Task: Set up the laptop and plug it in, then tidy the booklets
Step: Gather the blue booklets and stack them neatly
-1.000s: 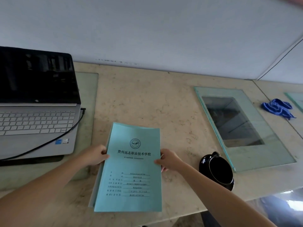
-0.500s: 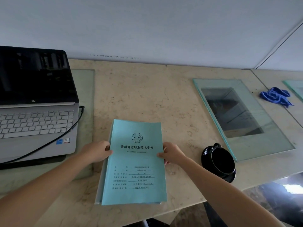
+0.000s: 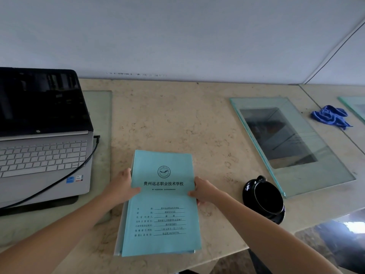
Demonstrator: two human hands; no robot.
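A stack of light blue booklets [image 3: 161, 204] with printed Chinese text lies flat on the marble counter [image 3: 177, 125] near its front edge. My left hand [image 3: 122, 186] grips the stack's left edge, thumb on the top cover. My right hand [image 3: 203, 190] grips the right edge in the same way. A silver laptop [image 3: 42, 155] stands open at the left with a dark screen. A black cable [image 3: 87, 161] is plugged into its right side and runs across the laptop's front corner toward the left.
A black cup on a black saucer [image 3: 264, 200] stands just right of my right forearm. A glass panel [image 3: 292, 143] is set into the counter behind it. A crumpled blue cloth [image 3: 329, 116] lies at the far right. A wall runs along the counter's back.
The stack has turned slightly clockwise between my hands and now lies straighter. Its sheets look more closely aligned. Both hands stay on its edges.
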